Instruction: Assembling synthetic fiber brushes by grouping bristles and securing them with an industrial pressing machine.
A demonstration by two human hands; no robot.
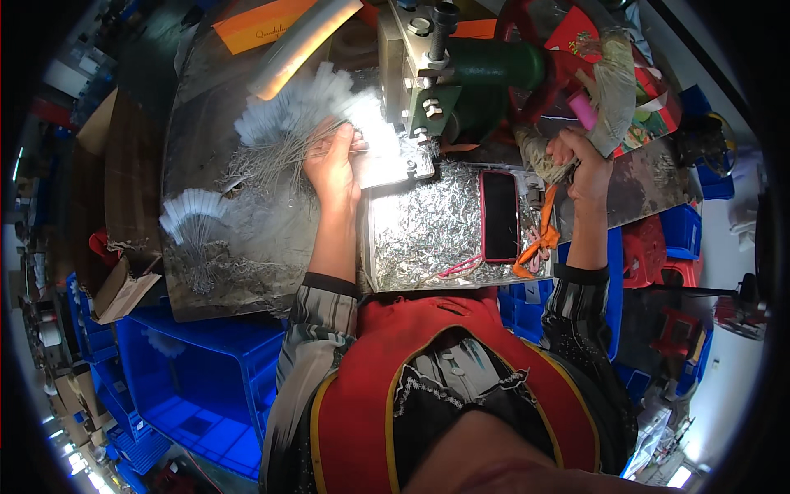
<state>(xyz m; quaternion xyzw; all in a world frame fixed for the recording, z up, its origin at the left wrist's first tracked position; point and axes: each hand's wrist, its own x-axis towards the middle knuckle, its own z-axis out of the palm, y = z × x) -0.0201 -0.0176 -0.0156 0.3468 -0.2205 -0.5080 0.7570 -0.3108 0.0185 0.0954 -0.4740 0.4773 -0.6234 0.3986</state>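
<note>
My left hand (333, 165) is closed around thin metal wire stems beside the lit metal block of the bench press (424, 78). The stems belong to a spread of white-tipped wire pieces (284, 123) on the worktable. How many I hold is hidden by my fingers. At the press's right side, my right hand (586, 169) is closed on the end of a cloth-wrapped lever (615, 90). Between my hands sits a shallow tray (368, 247) full of shiny wire clippings. A dark phone (499, 216) in a red case lies on the clippings.
A smaller fan of white-tipped wires (193, 218) lies at the table's left. A glowing lamp (304, 45) hangs over the back. Orange cloth (539, 243) is tied at the tray's right. Blue bins (197, 379) stand below left, red stools (646, 251) to the right.
</note>
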